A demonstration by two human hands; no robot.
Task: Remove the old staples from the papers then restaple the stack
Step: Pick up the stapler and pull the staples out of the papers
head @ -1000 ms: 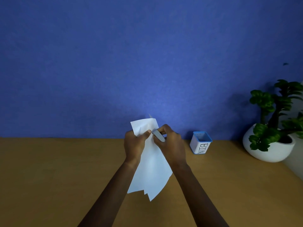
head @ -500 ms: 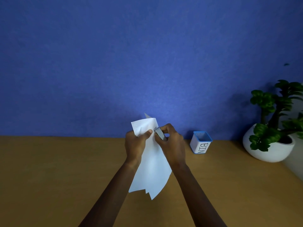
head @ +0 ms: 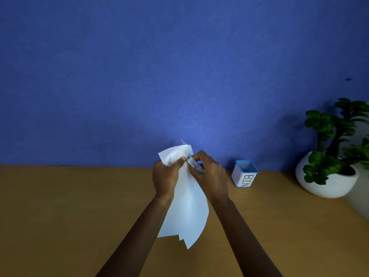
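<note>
A stack of white papers (head: 187,208) hangs in the air above the wooden table, its top corner bent over. My left hand (head: 165,176) pinches that top corner between thumb and fingers. My right hand (head: 209,174) grips a small silver metal tool (head: 195,164), held slanted with its upper end against the papers beside my left thumb. Whether the tool is a staple remover or a stapler cannot be told. No staple is visible.
A small white cup with a blue rim, lettered BIN (head: 245,173), stands on the table (head: 69,206) to the right of my hands. A potted green plant in a white bowl (head: 329,176) sits at the far right. A blue wall rises behind.
My right hand has turned the silver tool and pressed it closer against the papers' top corner. The papers and my left hand stay almost where they were.
</note>
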